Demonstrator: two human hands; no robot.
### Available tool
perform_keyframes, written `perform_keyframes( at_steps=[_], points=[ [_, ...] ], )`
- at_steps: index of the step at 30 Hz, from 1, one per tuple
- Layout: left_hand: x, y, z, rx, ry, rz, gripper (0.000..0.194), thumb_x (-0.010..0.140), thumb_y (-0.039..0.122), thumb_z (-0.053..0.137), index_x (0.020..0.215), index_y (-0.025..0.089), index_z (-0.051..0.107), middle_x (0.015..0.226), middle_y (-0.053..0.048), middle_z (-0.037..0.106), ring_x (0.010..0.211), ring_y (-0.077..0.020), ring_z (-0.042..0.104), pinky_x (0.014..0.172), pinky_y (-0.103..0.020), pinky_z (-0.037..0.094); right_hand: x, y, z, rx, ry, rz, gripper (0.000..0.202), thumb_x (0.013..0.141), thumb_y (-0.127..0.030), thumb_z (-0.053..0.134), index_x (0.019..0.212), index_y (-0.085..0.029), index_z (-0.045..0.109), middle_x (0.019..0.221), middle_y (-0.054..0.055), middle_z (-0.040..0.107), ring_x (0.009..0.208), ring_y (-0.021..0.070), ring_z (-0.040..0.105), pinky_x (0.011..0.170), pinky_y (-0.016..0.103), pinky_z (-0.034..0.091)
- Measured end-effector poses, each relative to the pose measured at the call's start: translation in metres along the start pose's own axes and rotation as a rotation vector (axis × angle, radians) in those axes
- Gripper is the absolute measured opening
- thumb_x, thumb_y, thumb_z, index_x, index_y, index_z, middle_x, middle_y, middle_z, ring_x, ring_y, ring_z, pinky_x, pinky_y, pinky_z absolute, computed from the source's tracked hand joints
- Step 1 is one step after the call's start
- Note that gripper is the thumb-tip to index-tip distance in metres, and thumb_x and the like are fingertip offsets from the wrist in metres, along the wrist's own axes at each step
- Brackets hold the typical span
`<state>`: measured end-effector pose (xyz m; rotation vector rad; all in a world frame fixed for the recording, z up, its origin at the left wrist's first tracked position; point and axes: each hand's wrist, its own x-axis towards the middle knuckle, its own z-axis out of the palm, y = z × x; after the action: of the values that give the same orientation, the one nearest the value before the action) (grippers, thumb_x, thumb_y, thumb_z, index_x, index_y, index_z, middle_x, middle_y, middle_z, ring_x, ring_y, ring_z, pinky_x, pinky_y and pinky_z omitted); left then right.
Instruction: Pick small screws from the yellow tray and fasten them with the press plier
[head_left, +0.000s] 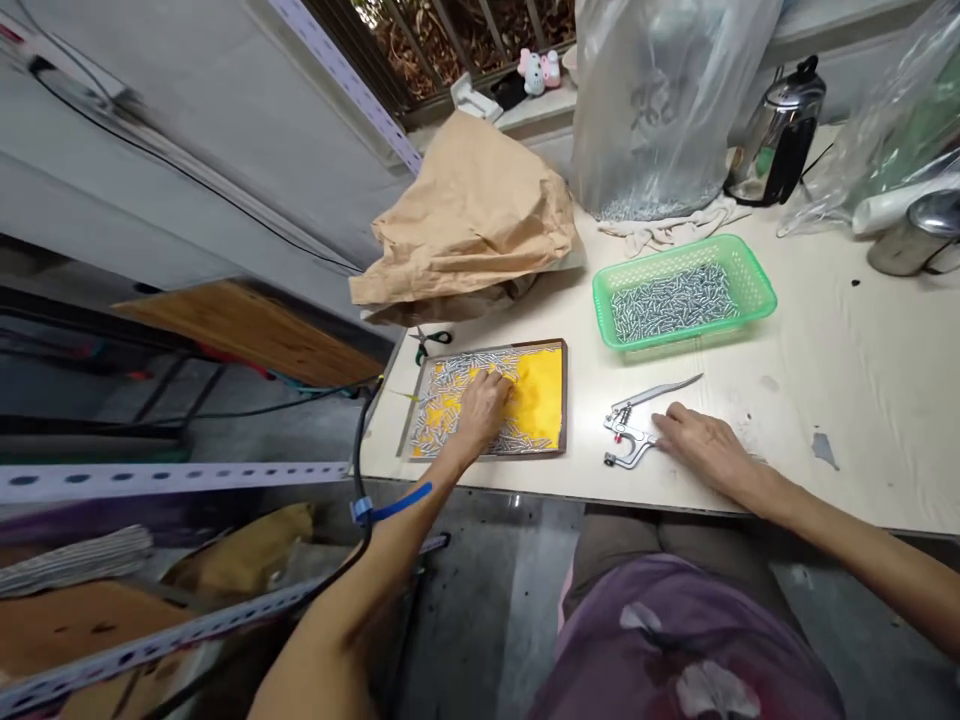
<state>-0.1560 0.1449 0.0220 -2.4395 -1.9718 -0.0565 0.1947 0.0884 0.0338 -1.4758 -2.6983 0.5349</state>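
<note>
My left hand (485, 405) is over a shallow tray (564, 400) with a yellow bottom, its fingers curled down among small metal pins (442, 400); what the fingertips hold, if anything, is hidden. Most pins lie in the left and middle of the tray. To the right, metal hand pliers (634, 440) lie on the table, jaws to the left and one long handle raised away. My right hand (701, 445) has its fingers closed round the end of the lower handle. Behind the pliers sits a green plastic basket (609, 335) holding many similar metal pieces.
Green-handled scissors (430, 342) lie behind the tray, near a brown paper bag (480, 210). A clear plastic bag (652, 110), a cloth (667, 230) and a metal kettle (784, 130) stand along the back. A black cable with a blue tie (362, 510) hangs by my left forearm.
</note>
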Motion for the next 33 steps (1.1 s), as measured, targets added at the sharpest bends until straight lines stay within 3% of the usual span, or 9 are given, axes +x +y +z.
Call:
perform_keyframes(
  at_steps=[4, 7, 10, 15, 20, 25, 27, 29, 33],
  points=[
    [-0.019, 0.065, -0.011, -0.285, 0.122, 0.005, 0.016, 0.093, 0.021, 0.051, 0.090, 0.019, 0.067, 0.088, -0.006, 0.066, 0.080, -0.0180, 0.058, 0.074, -0.030, 0.046, -0.005, -0.002, 0.016, -0.065, 0.016, -0.040, 0.013, 0.095, -0.022, 0.051, 0.094, -0.018, 0.064, 0.093, 0.006, 0.062, 0.079, 0.0166, 0.057, 0.064, 0.028, 0.035],
    [-0.039, 0.122, -0.008, -0.276, 0.005, 0.144, 0.015, 0.095, 0.021, 0.050, 0.091, 0.020, 0.064, 0.088, -0.004, 0.064, 0.084, -0.0169, 0.057, 0.075, -0.027, 0.046, -0.008, 0.003, 0.020, -0.122, 0.021, -0.062, 0.013, 0.093, -0.016, 0.051, 0.096, -0.018, 0.064, 0.092, 0.006, 0.062, 0.080, 0.0177, 0.056, 0.066, 0.030, 0.033],
    [-0.049, 0.152, 0.002, -0.095, -0.150, 0.189, 0.017, 0.095, 0.016, 0.047, 0.090, 0.019, 0.063, 0.090, -0.006, 0.061, 0.089, -0.0193, 0.054, 0.073, -0.028, 0.046, -0.015, 0.010, 0.020, -0.183, 0.008, -0.027, 0.020, 0.091, -0.006, 0.048, 0.094, -0.017, 0.064, 0.089, 0.006, 0.063, 0.079, 0.0175, 0.056, 0.066, 0.030, 0.032],
    [-0.049, 0.152, 0.016, -0.029, -0.277, 0.196, 0.021, 0.096, 0.015, 0.043, 0.094, 0.018, 0.064, 0.093, -0.008, 0.059, 0.091, -0.0213, 0.053, 0.075, -0.030, 0.045, -0.029, 0.023, 0.017, -0.217, 0.038, -0.007, 0.020, 0.089, -0.006, 0.049, 0.094, -0.019, 0.063, 0.090, 0.006, 0.063, 0.081, 0.0181, 0.055, 0.067, 0.030, 0.032],
    [-0.054, 0.149, 0.023, -0.093, -0.232, 0.176, 0.027, 0.098, 0.015, 0.038, 0.100, 0.018, 0.065, 0.093, -0.008, 0.060, 0.090, -0.0211, 0.053, 0.077, -0.031, 0.045, -0.034, 0.028, 0.020, -0.206, 0.099, -0.024, 0.023, 0.086, -0.002, 0.047, 0.091, -0.019, 0.062, 0.086, 0.007, 0.061, 0.080, 0.0189, 0.053, 0.066, 0.031, 0.033],
    [-0.056, 0.149, 0.023, -0.247, -0.187, 0.095, 0.024, 0.094, 0.014, 0.045, 0.087, 0.017, 0.067, 0.088, -0.009, 0.062, 0.089, -0.0213, 0.056, 0.078, -0.032, 0.045, -0.032, 0.025, 0.022, -0.216, 0.093, -0.009, 0.024, 0.086, -0.001, 0.047, 0.094, -0.017, 0.064, 0.087, 0.008, 0.062, 0.080, 0.0195, 0.053, 0.065, 0.031, 0.032],
    [-0.055, 0.152, 0.022, -0.441, -0.176, -0.015, 0.017, 0.089, 0.015, 0.053, 0.081, 0.017, 0.067, 0.083, -0.007, 0.063, 0.085, -0.0194, 0.058, 0.077, -0.030, 0.046, -0.031, 0.023, 0.020, -0.222, 0.075, -0.001, 0.025, 0.086, -0.001, 0.047, 0.094, -0.017, 0.065, 0.089, 0.009, 0.063, 0.081, 0.0193, 0.053, 0.066, 0.030, 0.032],
    [-0.052, 0.158, 0.020, -0.713, -0.237, -0.202, 0.010, 0.085, 0.020, 0.060, 0.080, 0.016, 0.068, 0.072, -0.003, 0.062, 0.070, -0.0156, 0.058, 0.068, -0.027, 0.047, -0.030, 0.021, 0.019, -0.225, 0.052, 0.014, 0.026, 0.086, -0.001, 0.047, 0.095, -0.017, 0.065, 0.090, 0.009, 0.063, 0.081, 0.0197, 0.054, 0.066, 0.031, 0.031],
    [-0.049, 0.177, 0.015, -1.220, -0.447, -0.564, 0.026, 0.076, 0.038, 0.070, 0.080, 0.012, 0.066, 0.056, 0.004, 0.054, 0.043, -0.0072, 0.043, 0.043, -0.021, 0.036, -0.029, 0.018, 0.016, -0.228, 0.007, 0.047, 0.026, 0.089, -0.004, 0.045, 0.096, -0.017, 0.066, 0.090, 0.010, 0.063, 0.082, 0.0208, 0.054, 0.064, 0.031, 0.031]
  ],
)
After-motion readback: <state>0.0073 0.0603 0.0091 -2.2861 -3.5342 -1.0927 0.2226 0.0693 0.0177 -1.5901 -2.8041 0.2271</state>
